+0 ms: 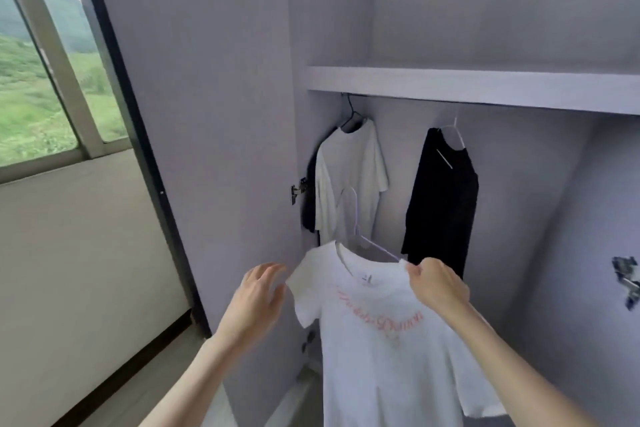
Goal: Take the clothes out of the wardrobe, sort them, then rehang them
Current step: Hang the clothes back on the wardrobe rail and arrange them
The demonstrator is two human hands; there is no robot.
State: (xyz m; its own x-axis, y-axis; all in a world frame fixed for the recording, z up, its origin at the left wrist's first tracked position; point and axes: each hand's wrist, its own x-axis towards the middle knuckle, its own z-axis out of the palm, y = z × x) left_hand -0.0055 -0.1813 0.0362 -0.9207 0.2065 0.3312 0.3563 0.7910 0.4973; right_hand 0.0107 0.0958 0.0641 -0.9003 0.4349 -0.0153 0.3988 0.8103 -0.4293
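Open wardrobe [467,87], right hand [438,284] fingers pinching white T-shirt [381,357] shoulder, left hand [258,298] fingers spread, empty

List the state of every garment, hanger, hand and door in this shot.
printed white T-shirt: on a hanger, held off the rail
white hanger: unhooked, carrying that shirt
right hand: pinching the shirt's shoulder
left hand: open, holding nothing
plain white T-shirt: hung
black garment: hung
wardrobe door: open

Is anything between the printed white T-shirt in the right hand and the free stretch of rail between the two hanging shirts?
Nothing visible blocks it. The right hand pinches the printed white T-shirt below the rail; the gap between the hung white T-shirt and black T-shirt is open. The shelf hides the rail itself.
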